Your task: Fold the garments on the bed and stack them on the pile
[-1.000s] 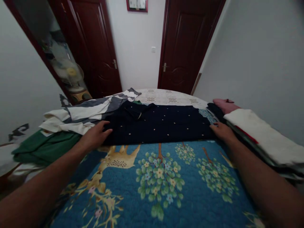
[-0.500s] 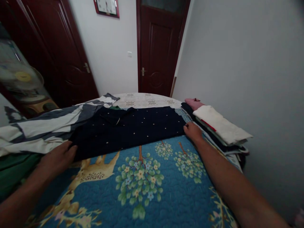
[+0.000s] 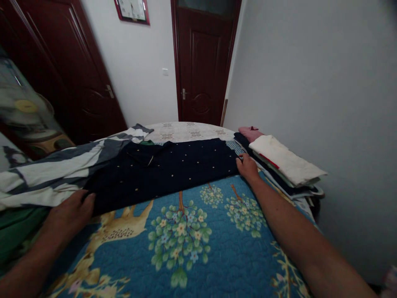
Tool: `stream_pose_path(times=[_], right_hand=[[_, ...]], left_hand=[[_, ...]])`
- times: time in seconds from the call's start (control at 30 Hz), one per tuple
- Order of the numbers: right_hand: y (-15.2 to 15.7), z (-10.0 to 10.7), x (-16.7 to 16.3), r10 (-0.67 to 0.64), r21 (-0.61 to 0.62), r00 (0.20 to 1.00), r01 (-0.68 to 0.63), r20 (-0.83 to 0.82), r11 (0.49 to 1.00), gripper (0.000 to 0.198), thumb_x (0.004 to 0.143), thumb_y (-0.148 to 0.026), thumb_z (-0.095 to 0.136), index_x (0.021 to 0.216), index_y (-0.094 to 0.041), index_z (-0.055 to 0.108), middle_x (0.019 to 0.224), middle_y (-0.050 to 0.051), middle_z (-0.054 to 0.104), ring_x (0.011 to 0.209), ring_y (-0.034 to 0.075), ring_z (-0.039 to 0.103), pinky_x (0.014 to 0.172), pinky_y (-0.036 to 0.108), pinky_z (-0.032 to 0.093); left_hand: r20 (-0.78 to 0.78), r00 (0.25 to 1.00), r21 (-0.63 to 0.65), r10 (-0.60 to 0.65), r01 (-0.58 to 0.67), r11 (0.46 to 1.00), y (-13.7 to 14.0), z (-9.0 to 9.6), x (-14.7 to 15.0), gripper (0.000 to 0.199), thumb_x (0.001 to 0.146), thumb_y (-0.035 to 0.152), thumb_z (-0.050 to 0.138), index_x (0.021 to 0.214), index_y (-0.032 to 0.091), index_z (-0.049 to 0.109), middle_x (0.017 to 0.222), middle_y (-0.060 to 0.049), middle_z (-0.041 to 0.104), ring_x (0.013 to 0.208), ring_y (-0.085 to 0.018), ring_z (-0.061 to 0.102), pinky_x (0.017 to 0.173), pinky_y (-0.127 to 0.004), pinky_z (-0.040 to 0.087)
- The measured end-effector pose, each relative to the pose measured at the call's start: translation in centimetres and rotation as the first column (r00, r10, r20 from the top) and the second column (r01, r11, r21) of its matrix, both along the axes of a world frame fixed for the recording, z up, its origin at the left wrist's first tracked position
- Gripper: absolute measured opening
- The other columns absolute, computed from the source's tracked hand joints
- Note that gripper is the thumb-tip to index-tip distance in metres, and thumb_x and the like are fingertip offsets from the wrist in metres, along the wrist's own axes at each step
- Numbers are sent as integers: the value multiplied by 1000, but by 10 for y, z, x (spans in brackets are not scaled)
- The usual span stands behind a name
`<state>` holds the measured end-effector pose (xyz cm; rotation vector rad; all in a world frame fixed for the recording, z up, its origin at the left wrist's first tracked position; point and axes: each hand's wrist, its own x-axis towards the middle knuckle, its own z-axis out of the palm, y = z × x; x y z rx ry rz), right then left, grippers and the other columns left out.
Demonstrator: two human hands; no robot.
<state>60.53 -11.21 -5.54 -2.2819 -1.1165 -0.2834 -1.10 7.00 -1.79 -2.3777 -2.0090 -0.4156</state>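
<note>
A dark navy shirt [image 3: 173, 163] with small light dots lies folded lengthwise across the blue quilted cover [image 3: 242, 256]. My left hand [image 3: 72, 211] is closed on its left end, near the front edge. At the other end, my right hand [image 3: 248, 166] pinches the shirt's right corner. The collar area shows near the upper left of the dark cloth. Some fingertips of both hands are hidden by the hands themselves.
Striped grey and white cloth [image 3: 62, 165] and a green garment [image 3: 21, 223] lie at the left. A stack of folded clothes [image 3: 287, 161] stands at the right by the wall. Behind is a patterned white tablecloth [image 3: 182, 129].
Both hands keep hold of the shirt, and it lies almost as before. The whole view has shifted slightly, so things appear a little further left.
</note>
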Motion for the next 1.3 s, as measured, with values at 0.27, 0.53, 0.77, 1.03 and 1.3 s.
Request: stream_pose_path(times=[0.27, 0.53, 0.77, 1.03, 1.3], right_hand=[[4, -1, 1, -17, -99, 998, 23, 58, 995, 38, 106, -36, 49, 130, -17, 72, 113, 15, 78, 101, 28, 71, 93, 36, 50], [-28, 8, -8, -70, -128, 992, 83, 103, 988, 39, 108, -38, 45, 122, -18, 76, 108, 15, 79, 98, 27, 72, 87, 33, 48], [-89, 11, -19, -73, -233, 984, 110, 161, 966, 43, 107, -42, 44, 124, -19, 77, 105, 16, 80, 92, 28, 75, 83, 34, 51], [-172, -11, -14, -27, -287, 979, 86, 205, 954, 51, 104, -47, 40, 119, -19, 80, 101, 19, 81, 92, 35, 78, 83, 42, 56], [-190, -9, -14, -28, -397, 986, 92, 164, 913, 48, 100, -50, 43, 109, -21, 80, 97, 18, 80, 88, 37, 78, 78, 45, 58]], left_hand=[[-113, 993, 83, 28, -18, 996, -7, -11, 9, 53, 107, 50, 26, 133, 17, 58, 121, -20, 77, 101, -34, 75, 86, -38, 52], [-123, 991, 110, 44, -31, 993, -18, 4, 8, 51, 108, 46, 27, 132, 16, 61, 111, -17, 78, 92, -31, 76, 82, -35, 52], [-43, 999, 67, 22, -19, 998, -68, 25, -2, 45, 105, 40, 33, 125, 16, 66, 106, -17, 80, 96, -31, 76, 86, -36, 51], [-68, 995, -35, -79, 77, 996, -134, 11, -31, 31, 102, 36, 41, 108, 22, 68, 99, -11, 80, 95, -28, 77, 83, -33, 49], [-88, 985, -238, -146, 122, 964, -162, 29, -38, 31, 98, 36, 44, 88, 21, 70, 98, -16, 79, 94, -32, 76, 75, -36, 48]])
